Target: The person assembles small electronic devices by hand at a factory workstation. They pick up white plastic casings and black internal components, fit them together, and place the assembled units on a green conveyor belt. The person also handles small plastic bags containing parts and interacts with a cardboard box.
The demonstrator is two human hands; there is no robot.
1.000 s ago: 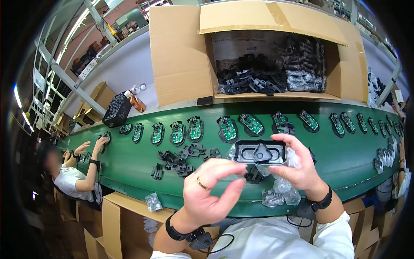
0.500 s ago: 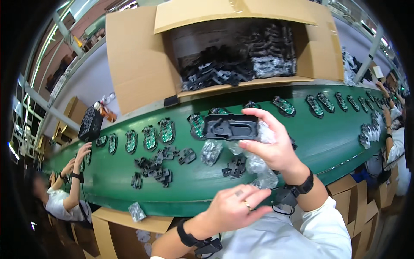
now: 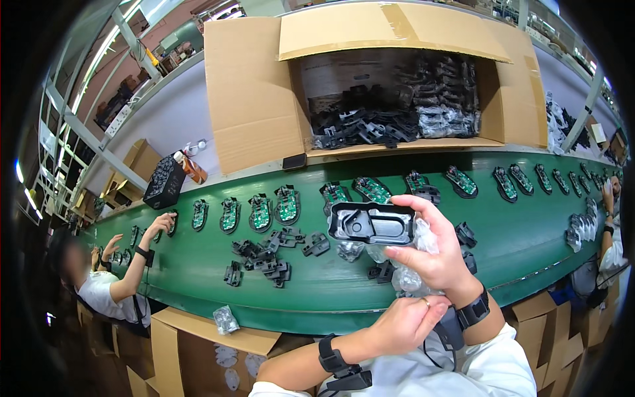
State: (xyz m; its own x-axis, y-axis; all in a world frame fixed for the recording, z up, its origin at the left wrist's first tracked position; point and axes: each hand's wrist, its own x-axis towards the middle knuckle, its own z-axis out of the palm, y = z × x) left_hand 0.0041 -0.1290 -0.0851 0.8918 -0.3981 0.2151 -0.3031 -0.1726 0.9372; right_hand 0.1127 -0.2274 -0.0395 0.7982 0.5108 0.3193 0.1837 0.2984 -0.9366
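Observation:
My right hand (image 3: 433, 255) grips one end of a black plastic housing (image 3: 370, 223), an oblong shell whose ribbed hollow side shows. Crumpled clear plastic bags (image 3: 410, 281) lie just below and behind that hand. My left hand (image 3: 407, 325) is curled closed beside my right wrist; its folded fingers hide anything inside. Beyond the housing, green circuit boards in black shells (image 3: 287, 204) stand in a row along the green belt (image 3: 198, 264). A loose pile of small black plastic parts (image 3: 261, 257) lies left of the housing.
An opened cardboard box (image 3: 251, 99) behind the belt holds black parts and bagged pieces. A small bagged item (image 3: 225, 319) rests on a carton flap at the near edge. A co-worker (image 3: 109, 284) reaches over the belt at left; another person's arm (image 3: 608, 225) shows at far right.
The view has shifted, moving the scene right and down. My left hand's fingers have curled in, closer to my right wrist. The left co-worker's hand has reached further to a board.

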